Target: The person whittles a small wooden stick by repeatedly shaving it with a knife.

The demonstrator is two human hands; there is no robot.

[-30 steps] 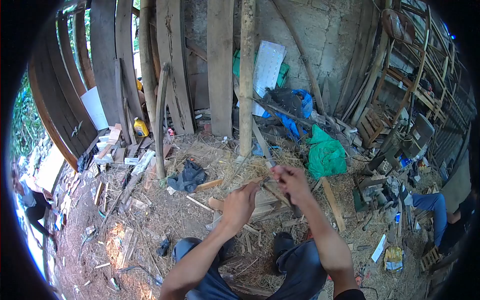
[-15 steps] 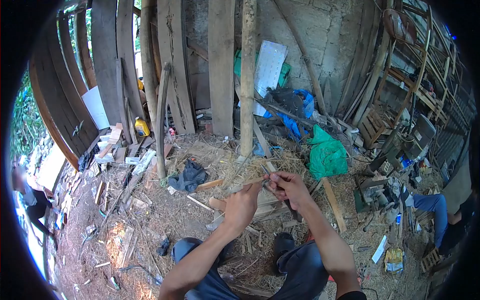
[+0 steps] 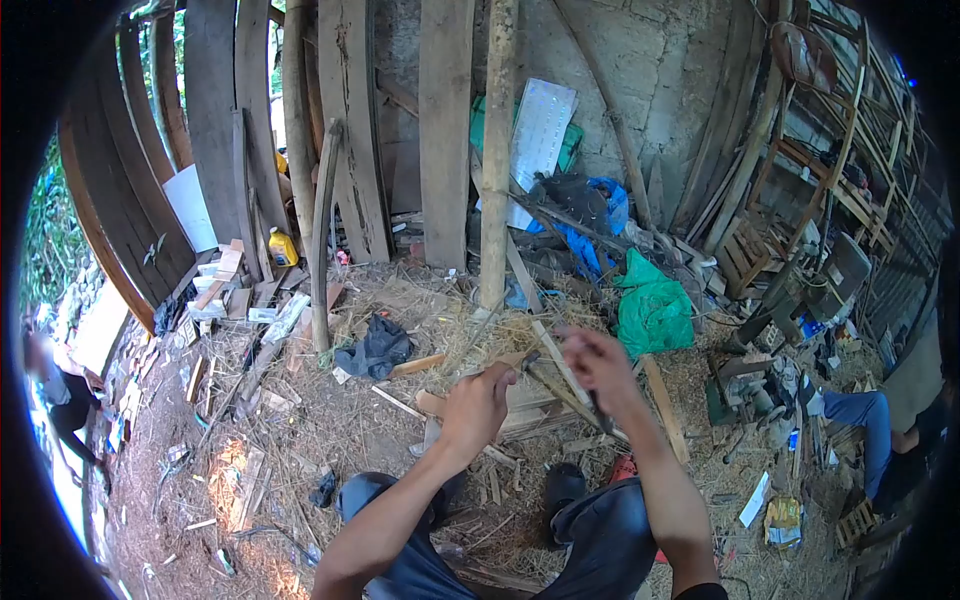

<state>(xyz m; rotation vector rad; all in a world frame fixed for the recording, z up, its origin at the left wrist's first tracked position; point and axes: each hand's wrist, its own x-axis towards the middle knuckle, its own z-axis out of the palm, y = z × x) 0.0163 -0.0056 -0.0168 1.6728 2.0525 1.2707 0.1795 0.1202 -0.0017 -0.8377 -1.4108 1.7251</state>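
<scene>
My left hand is above the littered ground in front of my knees, its fingers curled in and its thumb on top. Whatever it may hold is hidden. To the right and slightly higher, my right hand is blurred by motion. A narrow dark piece shows just under its palm, apparently held in it, but its kind is unclear. The two hands are apart. Between and below them, a thin wooden stick slants down to the right over flat wood pieces on the ground.
A black plastic bag and a green sack lie ahead. A wooden post rises in front of me. A yellow jug stands by the planks. Other people are at the left edge and, with a jeans-clad leg visible, at the right.
My hands were close together over a thin piece with a metallic look. Now they are apart: the right has moved up and right, the left slightly left. The slanting stick between them is now visible.
</scene>
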